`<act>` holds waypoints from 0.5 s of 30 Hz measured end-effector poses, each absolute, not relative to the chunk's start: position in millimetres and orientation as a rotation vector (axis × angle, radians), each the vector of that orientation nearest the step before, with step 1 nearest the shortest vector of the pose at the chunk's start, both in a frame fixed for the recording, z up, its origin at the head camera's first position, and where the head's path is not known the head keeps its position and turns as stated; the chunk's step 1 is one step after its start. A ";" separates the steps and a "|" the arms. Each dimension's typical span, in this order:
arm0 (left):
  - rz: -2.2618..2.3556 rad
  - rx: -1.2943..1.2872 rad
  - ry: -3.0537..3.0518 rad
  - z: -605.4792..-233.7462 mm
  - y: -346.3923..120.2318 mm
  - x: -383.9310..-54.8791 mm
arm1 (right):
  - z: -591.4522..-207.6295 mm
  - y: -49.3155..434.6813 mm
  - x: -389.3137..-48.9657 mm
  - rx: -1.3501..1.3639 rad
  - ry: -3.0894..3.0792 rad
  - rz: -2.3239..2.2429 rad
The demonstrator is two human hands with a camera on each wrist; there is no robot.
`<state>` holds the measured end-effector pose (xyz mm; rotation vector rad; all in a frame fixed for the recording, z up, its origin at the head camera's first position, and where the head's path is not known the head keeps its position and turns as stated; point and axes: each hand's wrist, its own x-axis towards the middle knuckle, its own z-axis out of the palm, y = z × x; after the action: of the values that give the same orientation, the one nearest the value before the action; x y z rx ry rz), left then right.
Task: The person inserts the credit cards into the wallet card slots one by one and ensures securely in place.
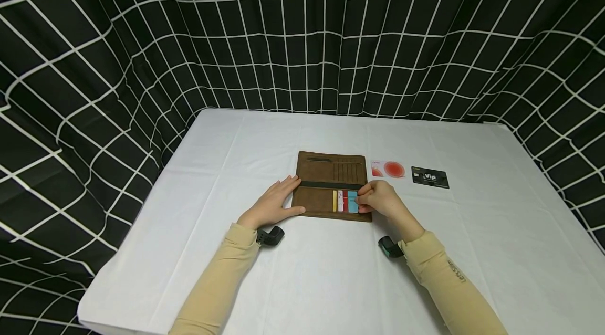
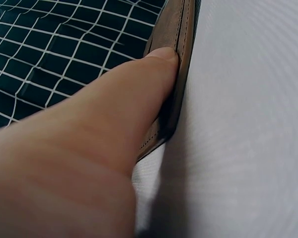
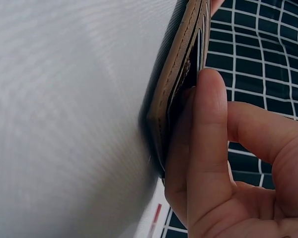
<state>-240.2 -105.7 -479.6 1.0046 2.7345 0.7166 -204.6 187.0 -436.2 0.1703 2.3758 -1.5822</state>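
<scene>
While L hand (image 1: pixel 273 205), fingers spread, rests on open brown leather wallet (image 1: pixel 314 199), via cam I see R hand (image 1: pixel 384 199) pinching rect. light-blue card (image 1: pixel 352 201) w/ curled fingers.

Brown wallet (image 1: pixel 315 198) lies open — coloured cards (image 1: pixel 346 201) slotted in its near half.

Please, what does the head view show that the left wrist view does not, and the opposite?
Only the head view: the right hand at the slotted cards, the red-and-white card, the Vip card.

Only the left wrist view: clear stitching on the brown wallet.

Both: the left hand, the wallet, white tablecloth and black gridded curtain.
</scene>
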 end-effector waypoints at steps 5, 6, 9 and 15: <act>0.723 1.002 2.731 -480.6 -104.9 -240.2 | -434.9 184.9 -204.2 0.171 2.363 -1.577; 0.724 1.002 2.729 -480.6 -104.7 -240.3 | -434.7 184.3 -204.3 0.167 2.364 -1.570; 0.721 1.003 2.726 -481.0 -104.0 -240.7 | -434.5 183.0 -204.7 0.169 2.375 -1.544; 0.718 1.014 2.737 -480.5 -104.1 -240.5 | -434.1 179.0 -207.1 0.129 2.391 -1.528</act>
<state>-240.5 -104.1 -480.5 1.0140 2.7372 0.7183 -207.1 179.0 -434.1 0.1293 2.3907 -1.5280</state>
